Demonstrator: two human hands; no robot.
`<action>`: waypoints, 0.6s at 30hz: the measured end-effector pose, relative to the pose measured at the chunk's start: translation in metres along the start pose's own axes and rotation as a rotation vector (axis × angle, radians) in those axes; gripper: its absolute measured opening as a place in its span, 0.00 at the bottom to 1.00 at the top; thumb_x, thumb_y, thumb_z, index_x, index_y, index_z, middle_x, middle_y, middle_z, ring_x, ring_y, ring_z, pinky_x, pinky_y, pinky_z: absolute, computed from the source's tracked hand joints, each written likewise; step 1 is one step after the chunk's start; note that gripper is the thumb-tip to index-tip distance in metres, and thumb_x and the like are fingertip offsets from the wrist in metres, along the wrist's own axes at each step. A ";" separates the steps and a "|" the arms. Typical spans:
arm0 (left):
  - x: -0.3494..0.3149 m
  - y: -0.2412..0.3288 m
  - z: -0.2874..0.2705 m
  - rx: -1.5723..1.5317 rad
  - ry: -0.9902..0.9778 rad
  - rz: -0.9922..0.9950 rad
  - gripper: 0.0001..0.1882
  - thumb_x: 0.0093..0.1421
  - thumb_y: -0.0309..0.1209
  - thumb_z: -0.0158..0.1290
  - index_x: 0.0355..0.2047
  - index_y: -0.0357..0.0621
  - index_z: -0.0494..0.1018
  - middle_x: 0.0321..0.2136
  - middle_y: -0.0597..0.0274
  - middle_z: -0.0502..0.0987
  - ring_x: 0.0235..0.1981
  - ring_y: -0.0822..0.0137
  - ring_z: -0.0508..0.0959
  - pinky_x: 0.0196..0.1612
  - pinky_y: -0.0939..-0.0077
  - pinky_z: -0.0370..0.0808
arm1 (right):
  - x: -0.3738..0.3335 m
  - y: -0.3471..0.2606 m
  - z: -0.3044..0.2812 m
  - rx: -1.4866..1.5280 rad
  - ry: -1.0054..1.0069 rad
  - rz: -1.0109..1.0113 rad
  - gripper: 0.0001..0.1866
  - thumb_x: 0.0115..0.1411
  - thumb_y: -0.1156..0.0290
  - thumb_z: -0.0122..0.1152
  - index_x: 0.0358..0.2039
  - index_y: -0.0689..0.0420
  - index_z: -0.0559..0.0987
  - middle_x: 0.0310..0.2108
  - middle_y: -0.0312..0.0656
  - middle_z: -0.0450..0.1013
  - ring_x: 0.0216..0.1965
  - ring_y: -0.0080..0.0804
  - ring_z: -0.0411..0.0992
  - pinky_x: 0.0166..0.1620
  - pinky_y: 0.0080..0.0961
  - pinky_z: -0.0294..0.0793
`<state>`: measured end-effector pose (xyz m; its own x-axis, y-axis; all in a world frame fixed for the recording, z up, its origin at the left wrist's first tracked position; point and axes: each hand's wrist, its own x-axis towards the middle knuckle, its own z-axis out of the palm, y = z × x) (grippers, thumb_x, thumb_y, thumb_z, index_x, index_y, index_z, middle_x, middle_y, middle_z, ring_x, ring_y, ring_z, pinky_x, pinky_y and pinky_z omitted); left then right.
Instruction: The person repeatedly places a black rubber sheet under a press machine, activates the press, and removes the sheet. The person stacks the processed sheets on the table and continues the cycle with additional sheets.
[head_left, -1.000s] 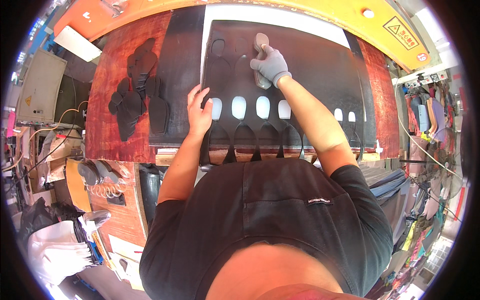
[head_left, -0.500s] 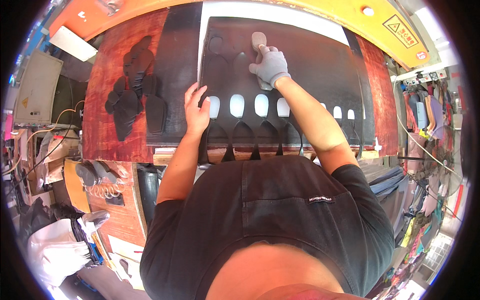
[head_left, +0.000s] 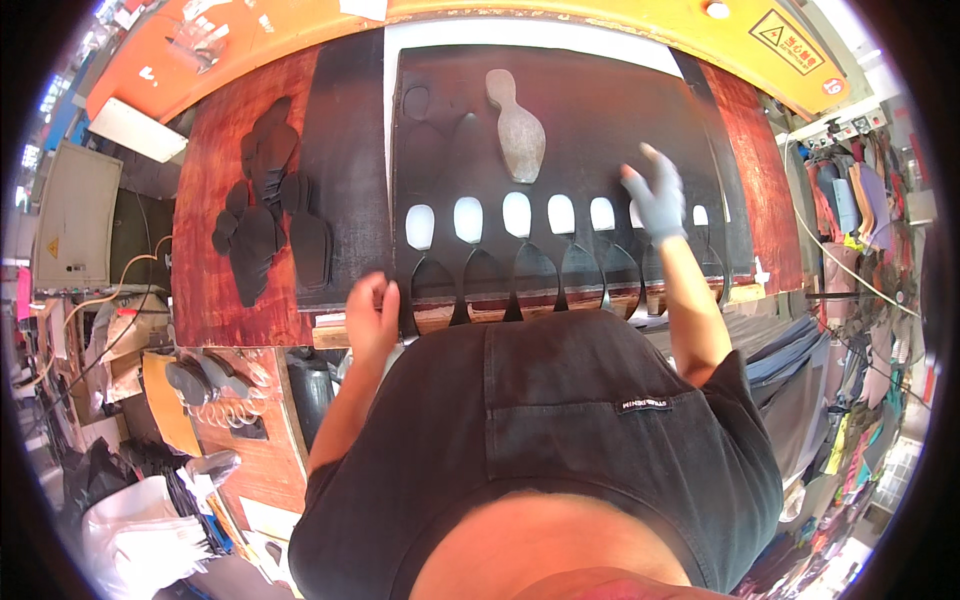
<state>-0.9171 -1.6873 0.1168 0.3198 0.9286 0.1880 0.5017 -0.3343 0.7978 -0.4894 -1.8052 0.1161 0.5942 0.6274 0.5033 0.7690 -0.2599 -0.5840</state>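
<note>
A sole-shaped grey cutting die [head_left: 521,138] lies by itself on a black sheet [head_left: 590,120], its narrow end pointing away from me. My right hand [head_left: 660,200], in a grey glove, hovers over the sheet's right part with fingers spread, holding nothing. By the near left corner of the sheet is my bare left hand [head_left: 372,308], its fingers loosely bent and apart. I see nothing in it. Along the sheet's near edge runs a row of sole-shaped cut-outs, their rounded far ends showing as white openings [head_left: 467,220].
Stacks of black cut sole pieces [head_left: 310,238] lie on the reddish board [head_left: 200,270] at left. An orange machine beam [head_left: 560,28] spans the far side. Dark folded material [head_left: 775,360] hangs at the right, near a wall box with sockets [head_left: 850,125].
My right hand has let go of the cutting die and moved right and nearer to me. My left hand has drawn back from the sheet's left edge toward me.
</note>
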 end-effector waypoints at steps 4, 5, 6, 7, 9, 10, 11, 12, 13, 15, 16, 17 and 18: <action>0.016 -0.005 0.012 0.357 0.144 0.563 0.12 0.52 0.28 0.56 0.16 0.40 0.65 0.16 0.56 0.67 0.19 0.54 0.67 0.22 0.64 0.62 | -0.062 0.078 -0.059 -0.326 0.185 0.020 0.20 0.52 0.62 0.61 0.43 0.59 0.72 0.39 0.49 0.71 0.42 0.49 0.68 0.46 0.41 0.66; 0.029 -0.006 0.019 0.366 0.141 0.498 0.14 0.52 0.28 0.56 0.15 0.40 0.64 0.15 0.56 0.66 0.18 0.54 0.66 0.21 0.63 0.62 | -0.067 0.091 -0.061 -0.433 0.232 0.116 0.20 0.52 0.62 0.61 0.42 0.59 0.72 0.39 0.49 0.71 0.42 0.49 0.69 0.46 0.41 0.67; 0.044 -0.005 0.025 0.353 0.183 0.532 0.17 0.53 0.28 0.55 0.12 0.40 0.61 0.14 0.55 0.64 0.17 0.54 0.66 0.21 0.63 0.61 | -0.068 0.102 -0.059 -0.449 0.236 0.170 0.20 0.52 0.62 0.61 0.42 0.59 0.72 0.39 0.49 0.72 0.42 0.49 0.69 0.45 0.40 0.67; 0.061 -0.004 0.031 0.351 0.215 0.553 0.17 0.53 0.28 0.55 0.12 0.40 0.61 0.13 0.55 0.64 0.17 0.54 0.66 0.21 0.62 0.61 | -0.065 0.109 -0.054 -0.464 0.215 0.313 0.20 0.52 0.61 0.60 0.42 0.58 0.72 0.39 0.49 0.72 0.42 0.49 0.69 0.45 0.40 0.67; 0.084 -0.003 0.037 0.369 0.242 0.541 0.17 0.53 0.28 0.55 0.12 0.40 0.61 0.13 0.55 0.64 0.17 0.54 0.66 0.20 0.62 0.61 | -0.041 0.123 -0.038 -0.431 0.299 0.222 0.19 0.53 0.60 0.60 0.42 0.57 0.73 0.40 0.48 0.72 0.42 0.48 0.69 0.45 0.39 0.68; 0.099 -0.001 0.041 0.376 0.244 0.522 0.18 0.54 0.29 0.54 0.11 0.41 0.61 0.13 0.55 0.64 0.17 0.53 0.66 0.20 0.61 0.62 | -0.026 0.126 -0.031 -0.470 0.302 0.190 0.19 0.53 0.60 0.60 0.42 0.57 0.73 0.39 0.47 0.72 0.41 0.48 0.69 0.44 0.39 0.68; 0.117 0.000 0.045 0.392 0.254 0.522 0.18 0.55 0.30 0.53 0.11 0.41 0.62 0.13 0.55 0.64 0.17 0.53 0.66 0.21 0.61 0.62 | -0.011 0.129 -0.025 -0.422 0.313 0.208 0.18 0.53 0.60 0.59 0.41 0.57 0.73 0.38 0.47 0.72 0.40 0.47 0.70 0.44 0.39 0.68; 0.134 0.001 0.049 0.404 0.260 0.520 0.18 0.55 0.31 0.53 0.12 0.41 0.62 0.13 0.55 0.65 0.17 0.53 0.66 0.21 0.61 0.62 | 0.006 0.130 -0.017 -0.395 0.299 0.183 0.17 0.53 0.61 0.59 0.40 0.57 0.74 0.38 0.48 0.72 0.40 0.47 0.70 0.44 0.39 0.68; 0.150 0.001 0.054 0.406 0.255 0.507 0.18 0.56 0.31 0.52 0.12 0.41 0.62 0.13 0.55 0.65 0.17 0.53 0.67 0.21 0.60 0.63 | 0.024 0.132 -0.012 -0.382 0.285 0.142 0.17 0.53 0.61 0.59 0.39 0.57 0.74 0.38 0.48 0.73 0.40 0.47 0.70 0.44 0.39 0.69; 0.186 0.004 0.061 0.428 0.245 0.482 0.18 0.57 0.34 0.51 0.13 0.40 0.64 0.15 0.54 0.67 0.20 0.53 0.68 0.24 0.60 0.65 | 0.062 0.131 -0.002 -0.368 0.240 0.151 0.15 0.54 0.62 0.57 0.38 0.58 0.74 0.37 0.48 0.73 0.40 0.47 0.71 0.43 0.39 0.69; 0.206 0.006 0.066 0.447 0.258 0.482 0.19 0.57 0.35 0.51 0.13 0.40 0.64 0.15 0.54 0.68 0.20 0.53 0.69 0.24 0.60 0.65 | 0.085 0.131 -0.001 -0.325 0.267 0.022 0.13 0.56 0.63 0.55 0.37 0.58 0.74 0.37 0.48 0.73 0.40 0.49 0.71 0.44 0.40 0.69; 0.224 0.007 0.070 0.464 0.276 0.471 0.19 0.58 0.36 0.50 0.13 0.39 0.65 0.16 0.53 0.68 0.21 0.53 0.69 0.25 0.60 0.65 | 0.113 0.131 0.001 -0.222 0.330 -0.041 0.12 0.58 0.62 0.53 0.35 0.58 0.74 0.34 0.49 0.73 0.39 0.49 0.70 0.44 0.40 0.68; 0.243 0.008 0.073 0.455 0.257 0.444 0.19 0.58 0.37 0.50 0.14 0.39 0.66 0.16 0.53 0.69 0.22 0.53 0.70 0.26 0.60 0.66 | 0.143 0.131 -0.002 -0.163 0.400 0.027 0.12 0.59 0.62 0.51 0.33 0.59 0.74 0.32 0.50 0.73 0.38 0.49 0.70 0.43 0.40 0.67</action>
<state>-0.7767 -1.4762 0.1267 0.4005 0.6781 0.6162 0.6728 -0.6742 0.3047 -0.3036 -1.7508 0.1125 0.6344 0.2936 0.7151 0.7601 -0.4054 -0.5079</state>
